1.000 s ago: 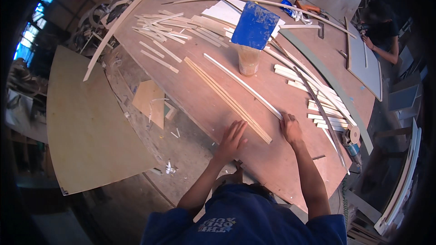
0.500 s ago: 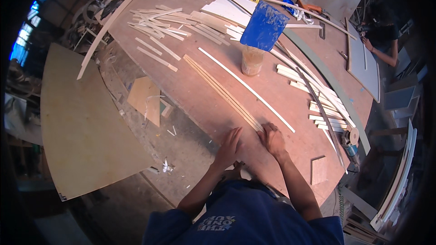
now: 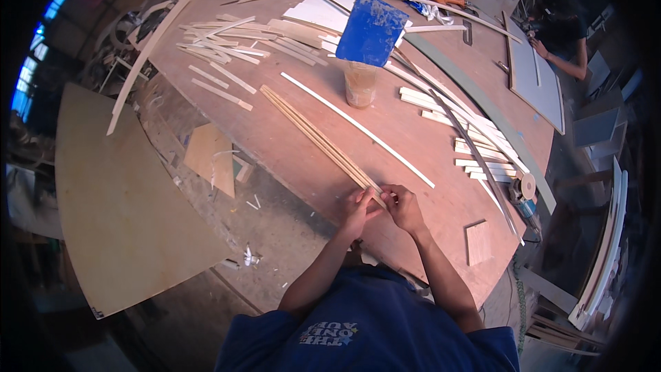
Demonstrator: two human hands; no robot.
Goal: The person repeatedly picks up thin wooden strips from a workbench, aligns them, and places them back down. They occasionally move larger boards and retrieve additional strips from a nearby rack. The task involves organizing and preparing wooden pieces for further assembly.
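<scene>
Long thin wood strips (image 3: 313,136) lie side by side as a narrow bundle on the reddish-brown worktable (image 3: 289,169). At their near end, my left hand (image 3: 357,211) pinches the left side of the bundle. My right hand (image 3: 402,207) has its fingers closed on the same end from the right, with the strip tips showing between the two hands. To the right of the bundle, and apart from it, lies a single white strip (image 3: 358,127). A cloudy jar (image 3: 361,85) with a glue-smeared blue sheet (image 3: 372,29) over its top stands farther back.
Short wood strips (image 3: 224,41) are heaped at the far left of the table. More pale pieces (image 3: 475,139) lie on the right, near an angle grinder (image 3: 525,196). A small wood block (image 3: 476,242) sits by the near right edge. Another person (image 3: 561,38) works at the far right.
My left hand has moved from beside the strips onto their near end. Both hands now grip that end together. The whole view has shifted slightly.
</scene>
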